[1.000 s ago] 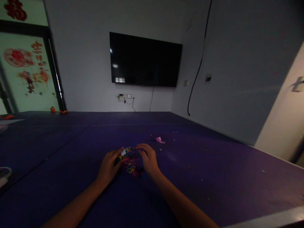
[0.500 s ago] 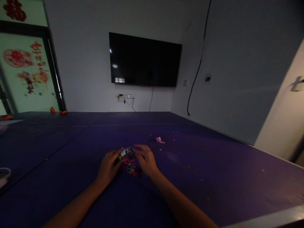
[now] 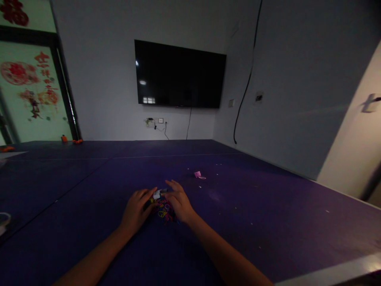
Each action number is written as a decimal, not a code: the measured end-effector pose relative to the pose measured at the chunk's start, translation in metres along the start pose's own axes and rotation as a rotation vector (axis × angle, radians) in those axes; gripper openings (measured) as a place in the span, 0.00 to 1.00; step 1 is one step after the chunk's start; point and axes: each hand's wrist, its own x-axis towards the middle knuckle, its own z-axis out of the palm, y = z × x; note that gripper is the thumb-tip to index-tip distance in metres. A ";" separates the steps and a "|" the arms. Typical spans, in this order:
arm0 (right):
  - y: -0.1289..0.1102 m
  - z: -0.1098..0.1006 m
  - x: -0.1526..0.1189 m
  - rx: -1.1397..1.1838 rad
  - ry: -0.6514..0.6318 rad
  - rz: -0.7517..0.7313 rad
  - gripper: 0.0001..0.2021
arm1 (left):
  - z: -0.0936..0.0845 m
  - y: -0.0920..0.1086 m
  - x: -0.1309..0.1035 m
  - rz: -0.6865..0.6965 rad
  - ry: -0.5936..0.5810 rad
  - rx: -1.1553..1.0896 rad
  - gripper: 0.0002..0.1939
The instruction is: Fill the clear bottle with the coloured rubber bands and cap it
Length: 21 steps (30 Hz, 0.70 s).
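A small clear container with a pale label (image 3: 157, 194) lies on its side on the dark blue-purple surface. My left hand (image 3: 137, 207) is closed on its left end, thumb and fingers on either side. Just in front of it lies a loose pile of colourful rubber bands (image 3: 165, 211), pink, yellow and blue. At the right of the pile and container is my right hand (image 3: 179, 202), its index finger raised and apart from the thumb; the fingertips are close to the container's open-looking right end. Whether they touch it is hard to tell.
A pink cap with a loop (image 3: 198, 174) lies beyond my right hand. White specks dot the surface (image 3: 285, 222) on the right. A white object (image 3: 3, 222) sits at the left edge, orange items (image 3: 64, 138) at the far left. A television hangs on the wall.
My right hand's fingers have shifted slightly left over the container's right end. The whole view has drifted a little. My left hand keeps its hold.
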 end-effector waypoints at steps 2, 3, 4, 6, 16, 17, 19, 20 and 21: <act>0.002 0.002 -0.001 0.028 -0.019 0.004 0.13 | -0.001 0.002 0.000 0.013 -0.002 0.004 0.22; 0.003 0.002 -0.001 0.043 -0.025 0.009 0.13 | -0.001 0.003 0.001 0.015 -0.004 0.006 0.23; 0.003 0.003 -0.001 0.056 -0.026 0.015 0.13 | -0.001 0.003 0.001 0.014 -0.004 0.007 0.23; 0.004 0.003 -0.001 0.076 -0.029 0.031 0.13 | -0.002 0.004 0.001 0.017 0.005 0.010 0.23; 0.002 0.001 -0.003 0.153 -0.082 0.026 0.18 | -0.006 0.007 0.002 0.129 -0.031 0.037 0.22; 0.001 0.001 -0.003 0.160 -0.083 0.031 0.19 | -0.006 0.007 0.002 0.132 -0.029 0.043 0.22; 0.000 0.001 -0.004 0.157 -0.090 0.040 0.20 | -0.007 0.007 0.001 0.139 -0.026 0.050 0.22; -0.001 0.001 -0.005 0.151 -0.094 0.039 0.21 | -0.007 0.008 0.001 0.141 -0.027 0.051 0.22; -0.001 0.001 -0.005 0.145 -0.095 0.033 0.21 | -0.007 0.008 0.001 0.142 -0.029 0.051 0.22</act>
